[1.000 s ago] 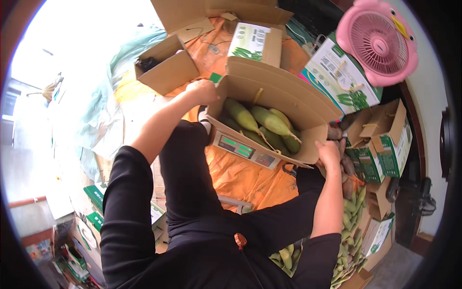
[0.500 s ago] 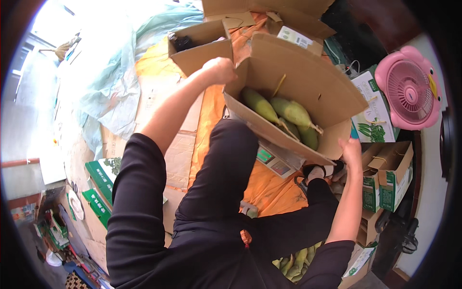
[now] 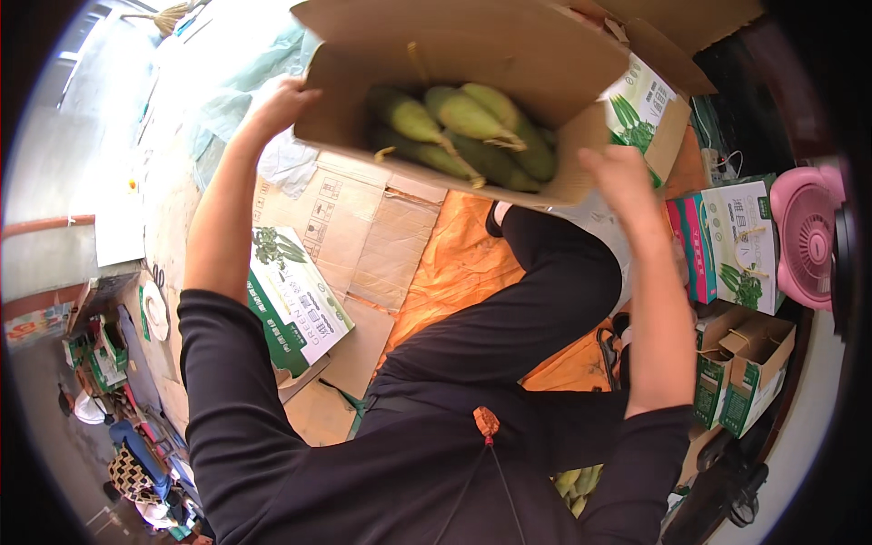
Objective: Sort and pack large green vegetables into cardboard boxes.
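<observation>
Step in hand, as I read it: carrying a loaded cardboard box (image 3: 472, 68), lifted up w/ both hands, well off the floor.

L hand (image 3: 282, 104) is on the box's left end, near the bottom corner, fingers curled round the edge. Grip closed on the cardboard, palm under/behind it. R hand (image 3: 622, 177) presses flat vs. the box's right lower side, fingers spread & mostly straight; it clamps by pushing inward, not by wrapping. Thumb side is hidden, so can't tell how far it hooks under.

The box is tilted toward the camera, open side facing down-fwd. Inside: green mangoes (image 3: 468, 123), several, stems showing, piled vs. the lower wall. A top flap stands open above.

Below: orange tarp (image 3: 459, 263) on the floor, flattened cardboard sheets (image 3: 363, 222) beside it, and a printed green-and-white box (image 3: 295, 304) lying flat near the L arm. To the right: more printed cartons (image 3: 731, 241), a pink fan (image 3: 804, 232), small open brown boxes (image 3: 749, 363). The person's legs in black are folded between the arms.

Next move, judged only: keep the box level. The tilt puts the fruit near the open lip, so it could roll out. Needs even inward pressure from both hands, R hand esp., as a flat palm may slip. Needs free floor before setting down, away from the cartons.
</observation>
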Tool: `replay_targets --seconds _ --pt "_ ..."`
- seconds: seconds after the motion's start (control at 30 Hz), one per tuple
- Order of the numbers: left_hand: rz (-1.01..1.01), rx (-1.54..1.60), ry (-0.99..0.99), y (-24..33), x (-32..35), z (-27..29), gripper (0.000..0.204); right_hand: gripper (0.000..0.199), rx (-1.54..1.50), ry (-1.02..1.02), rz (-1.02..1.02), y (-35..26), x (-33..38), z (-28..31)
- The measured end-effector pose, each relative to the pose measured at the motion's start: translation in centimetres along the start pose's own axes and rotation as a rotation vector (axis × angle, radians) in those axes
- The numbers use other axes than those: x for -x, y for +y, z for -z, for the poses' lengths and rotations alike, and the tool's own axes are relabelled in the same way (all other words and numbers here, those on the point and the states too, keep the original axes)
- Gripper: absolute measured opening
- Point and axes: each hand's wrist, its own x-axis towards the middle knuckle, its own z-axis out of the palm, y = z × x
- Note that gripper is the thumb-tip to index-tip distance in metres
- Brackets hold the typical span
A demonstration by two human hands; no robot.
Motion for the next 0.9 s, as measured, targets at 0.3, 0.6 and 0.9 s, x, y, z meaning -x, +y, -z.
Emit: replay_targets --seconds 0.3,0.6,0.9 --pt "0.081 -0.598 0.088 -23.8 12.6 3.9 0.026 0.034 0.157 -0.466 0.026 -8.7 9.7 -20.3" --pt "0.510 -0.786 0.036 -21.6 17.2 -2.9 0.019 0.035 -0.052 -1.144 0.429 -11.9 18.0 -19.9" --pt "0.430 -0.372 0.558 -15.4 21.7 -1.4 0.043 0.014 -0.660 -0.769 0.198 -9.6 12.6 -12.3"
